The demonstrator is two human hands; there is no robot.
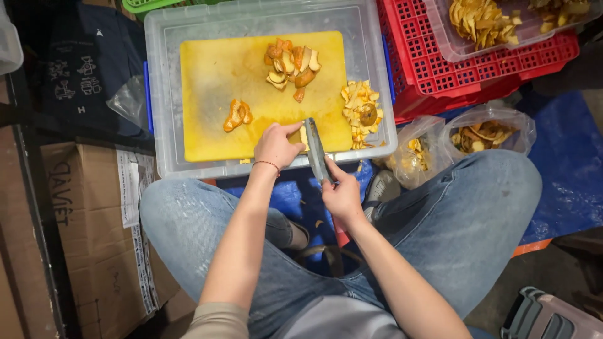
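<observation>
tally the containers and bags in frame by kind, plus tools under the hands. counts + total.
Clear plastic tubs: 2, one under the yellow cutting board, one of peels on the red crate
Red crates: 1
Clear plastic bags of peels: 2
Cutting boards: 1
Knives: 1, held by the right hand; left hand pins a peel piece
Total: 7

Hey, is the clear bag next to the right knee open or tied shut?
Open: the clear bag's mouth gapes upward, showing peel pieces inside.
</observation>
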